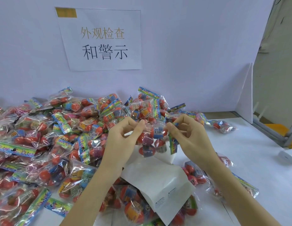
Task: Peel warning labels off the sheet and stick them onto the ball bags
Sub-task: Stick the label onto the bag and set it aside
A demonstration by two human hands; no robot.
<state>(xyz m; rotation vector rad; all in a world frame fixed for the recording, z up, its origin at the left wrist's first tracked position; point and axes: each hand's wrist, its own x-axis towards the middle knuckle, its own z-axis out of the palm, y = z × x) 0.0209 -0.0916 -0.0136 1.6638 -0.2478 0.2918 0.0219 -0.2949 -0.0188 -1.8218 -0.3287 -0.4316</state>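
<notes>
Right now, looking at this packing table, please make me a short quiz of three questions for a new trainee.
1. True or false: both hands hold one ball bag up in the air, above the label sheet.
2. Multiple choice: where is the big pile of bags?
A. on the person's left
B. on the person's right
C. on the floor
3. Fill in: the labels still on the sheet carry the printed word ____.

Key
1. True: the left hand pinches the bag's left side and the right hand pinches its right side.
2. A.
3. WARNING.
</notes>
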